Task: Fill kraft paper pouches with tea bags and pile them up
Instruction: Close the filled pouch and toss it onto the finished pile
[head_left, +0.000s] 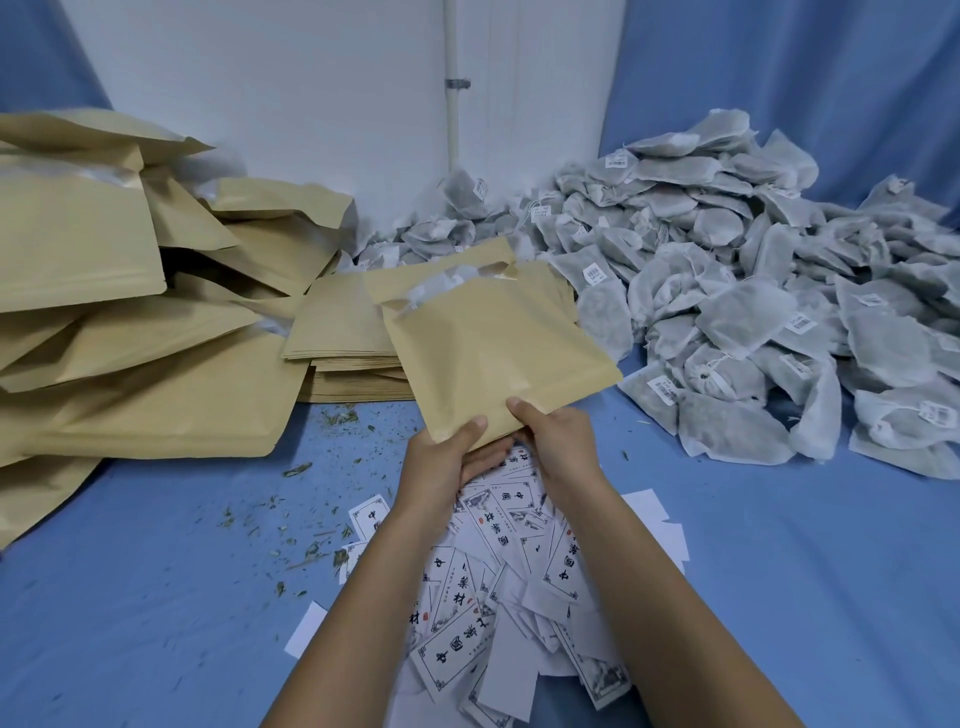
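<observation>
left hand (441, 460) and right hand (560, 441), fingers (521, 407) pinching the pouch (493, 348) by its near edge over the tabletop (753, 545) middle, mouth pointing away, finished pile (130, 338) lies left so left hand's closer I'd say

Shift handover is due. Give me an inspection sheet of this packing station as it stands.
Surface: blue cloth.
Job's things: kraft pouch held up, tea bag showing at its mouth; filled pouches piled left; flat pouch stack behind; tea bag heap right.
Clutter: printed cards under the arms; leaf crumbs scattered left.
Hands: left hand and right hand both grip the pouch's lower edge.
Cables: nothing seen.
Surroundings: white wall with a pipe; blue drapes either side.
</observation>
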